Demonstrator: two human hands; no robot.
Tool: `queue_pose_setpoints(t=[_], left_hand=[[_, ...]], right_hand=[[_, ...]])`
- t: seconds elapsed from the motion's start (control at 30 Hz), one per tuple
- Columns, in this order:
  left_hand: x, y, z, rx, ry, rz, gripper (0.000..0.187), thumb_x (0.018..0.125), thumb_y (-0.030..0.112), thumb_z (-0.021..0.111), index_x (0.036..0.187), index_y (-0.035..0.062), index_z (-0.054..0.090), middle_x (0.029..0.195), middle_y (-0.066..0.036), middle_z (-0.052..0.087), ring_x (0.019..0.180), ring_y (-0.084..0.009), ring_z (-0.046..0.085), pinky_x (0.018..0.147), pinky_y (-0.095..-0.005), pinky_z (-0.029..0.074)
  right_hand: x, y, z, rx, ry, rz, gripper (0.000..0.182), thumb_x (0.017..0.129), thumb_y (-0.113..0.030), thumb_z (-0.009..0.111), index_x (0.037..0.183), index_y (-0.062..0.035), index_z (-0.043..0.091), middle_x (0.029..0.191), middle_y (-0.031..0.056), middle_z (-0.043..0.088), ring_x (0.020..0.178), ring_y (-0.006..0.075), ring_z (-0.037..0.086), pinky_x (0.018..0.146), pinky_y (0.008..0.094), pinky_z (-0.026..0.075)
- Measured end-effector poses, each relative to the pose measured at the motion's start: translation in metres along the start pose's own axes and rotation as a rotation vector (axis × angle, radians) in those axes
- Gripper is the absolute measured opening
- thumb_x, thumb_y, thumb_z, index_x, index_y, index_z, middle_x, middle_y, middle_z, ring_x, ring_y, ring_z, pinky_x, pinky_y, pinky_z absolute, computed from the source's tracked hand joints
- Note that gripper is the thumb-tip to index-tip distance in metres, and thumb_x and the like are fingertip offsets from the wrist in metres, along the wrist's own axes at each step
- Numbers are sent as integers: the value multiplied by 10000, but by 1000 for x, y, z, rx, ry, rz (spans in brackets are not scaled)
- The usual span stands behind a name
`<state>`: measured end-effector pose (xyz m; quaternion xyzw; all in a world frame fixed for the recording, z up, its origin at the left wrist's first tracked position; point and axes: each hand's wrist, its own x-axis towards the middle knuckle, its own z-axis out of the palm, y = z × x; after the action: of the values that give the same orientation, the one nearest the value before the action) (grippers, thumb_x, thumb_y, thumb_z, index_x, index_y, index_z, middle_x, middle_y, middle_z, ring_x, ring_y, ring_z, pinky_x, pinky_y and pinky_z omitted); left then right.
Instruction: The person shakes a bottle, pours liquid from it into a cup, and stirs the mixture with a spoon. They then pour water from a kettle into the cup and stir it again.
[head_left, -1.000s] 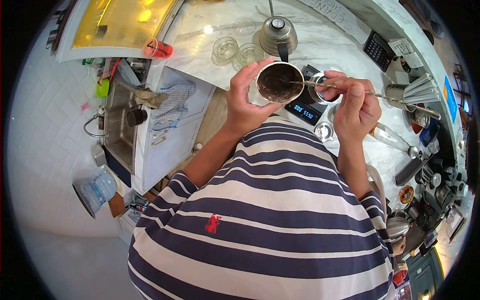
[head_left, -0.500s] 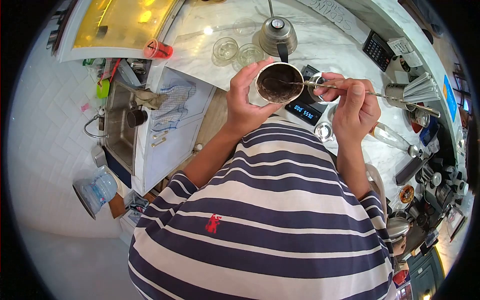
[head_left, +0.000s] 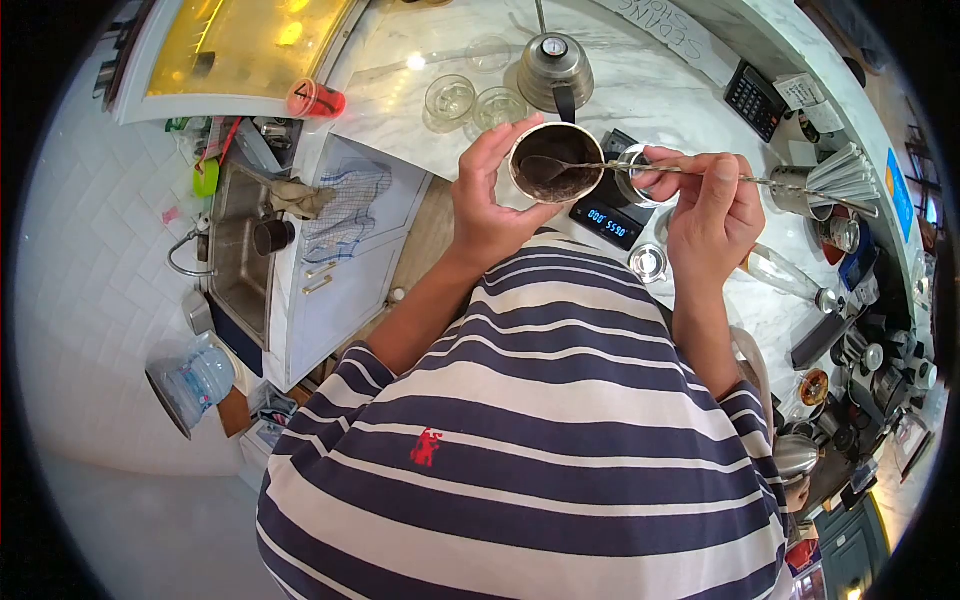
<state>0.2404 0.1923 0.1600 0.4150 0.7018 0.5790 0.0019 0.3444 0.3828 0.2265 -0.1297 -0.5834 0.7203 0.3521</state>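
My left hand (head_left: 492, 195) is wrapped round a pale cup (head_left: 556, 190) whose inside is lined with dark brown, grainy stuff. A long twisted-handle spoon (head_left: 640, 168) reaches into the cup, its bowl near the far left of the opening. The fingers of my right hand (head_left: 712, 205) pinch its handle to the right of the cup. Below and behind the spoon, a metal-and-glass vessel (head_left: 640, 186) stands by a black digital scale (head_left: 608, 222) with a lit blue display. A small round metal piece (head_left: 648, 262) lies near the scale.
A steel gooseneck kettle (head_left: 555, 75) stands beyond the cup, beside several glasses (head_left: 450, 100). On the right are a calculator (head_left: 756, 102), a straw holder (head_left: 800, 190), a glass bottle (head_left: 785, 272) and crowded utensils. The sink (head_left: 243, 240) is at left.
The spoon bowl has risen clear of the dark contents and shows more fully. My right hand has shifted slightly right, and the cup slightly left.
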Motion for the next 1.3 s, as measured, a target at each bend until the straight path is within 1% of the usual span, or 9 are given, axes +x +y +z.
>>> queue_pose_setpoints(t=[0.3,0.5,0.67,0.77,0.9,1.03,1.07,1.2,1.3], left_hand=[[2,2,3,50,2,-49,1071,701,-30,939,1510,45,241,1490,-318,497,1353,-358,575,1145,-435,488],[5,4,6,65,-12,-117,1026,704,0,945,1495,17,293,1473,-291,544,1351,-340,584,1155,-429,458],[4,3,13,79,-8,-182,1014,699,-24,932,1497,5,307,1473,-279,549,1353,-327,579,1161,-432,460],[1,0,18,50,-6,-237,1020,690,-45,926,1499,7,307,1472,-278,546,1355,-327,576,1161,-435,466],[4,-2,27,17,-27,-203,1025,689,-71,914,1503,8,297,1480,-291,530,1349,-333,579,1152,-438,479],[9,3,33,15,-53,-180,1035,697,-72,910,1512,11,277,1488,-298,519,1343,-339,583,1150,-438,484],[9,3,34,15,-56,-176,1036,699,-71,910,1513,12,276,1488,-298,518,1342,-339,584,1150,-438,485],[9,3,35,18,-67,-172,1036,705,-71,906,1517,16,269,1491,-297,515,1342,-338,584,1149,-440,488],[8,2,34,31,-65,-170,1036,710,-72,901,1520,19,262,1496,-295,510,1340,-338,584,1149,-441,490]], right_hand=[[6,3,-7,82,104,94,375,1141,-275,477,955,33,582,679,141,642,689,260,726,866,457,612],[11,11,-33,189,252,217,403,1142,-322,463,960,18,579,649,123,614,646,286,706,935,519,591],[21,10,-85,152,363,142,400,1139,-336,466,954,-3,590,637,104,576,653,310,689,964,598,559],[29,24,-118,117,390,123,399,1140,-325,460,947,3,581,639,105,569,653,302,686,958,588,566],[34,51,-140,71,405,194,392,1138,-314,458,935,5,565,628,96,541,628,287,663,925,564,587],[33,63,-146,69,373,230,387,1139,-292,448,911,-3,565,651,90,545,655,267,657,904,554,596],[33,66,-148,74,354,233,388,1137,-289,452,920,4,583,675,89,565,682,258,665,881,515,602],[35,69,-147,20,301,233,390,1134,-289,471,957,25,618,705,89,595,693,242,670,840,442,602],[36,66,-144,-43,320,245,387,1132,-288,483,947,26,614,702,88,588,694,240,671,849,460,605]])
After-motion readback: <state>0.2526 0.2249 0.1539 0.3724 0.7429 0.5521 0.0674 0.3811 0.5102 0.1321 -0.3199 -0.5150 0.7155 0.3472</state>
